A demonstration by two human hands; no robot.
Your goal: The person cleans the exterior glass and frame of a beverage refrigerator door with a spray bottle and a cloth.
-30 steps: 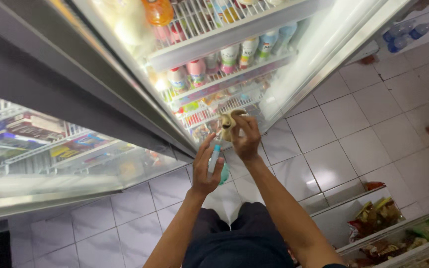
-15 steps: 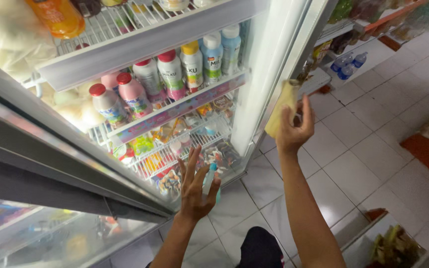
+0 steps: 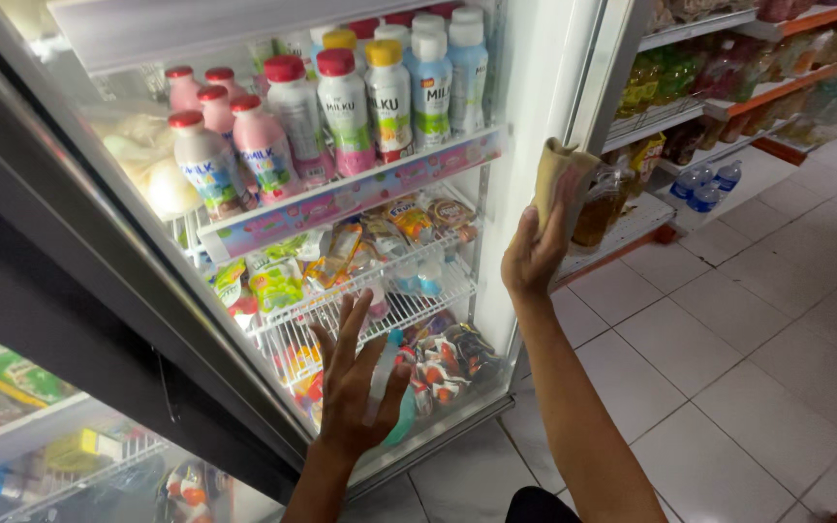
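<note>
Open fridge door, dark frame, at left. Top shelf: milk bottles upright in rows, red, yellow and white caps. Wire rack below holds snack packets. More packets on the fridge bottom. Right: store shelves with goods, water bottles low down. White tile floor.

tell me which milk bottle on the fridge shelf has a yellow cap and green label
The yellow-capped bottle in the front row, between the red-capped bottle and the white-capped blue bottle. Another yellow cap sits behind it, label hidden.
</note>
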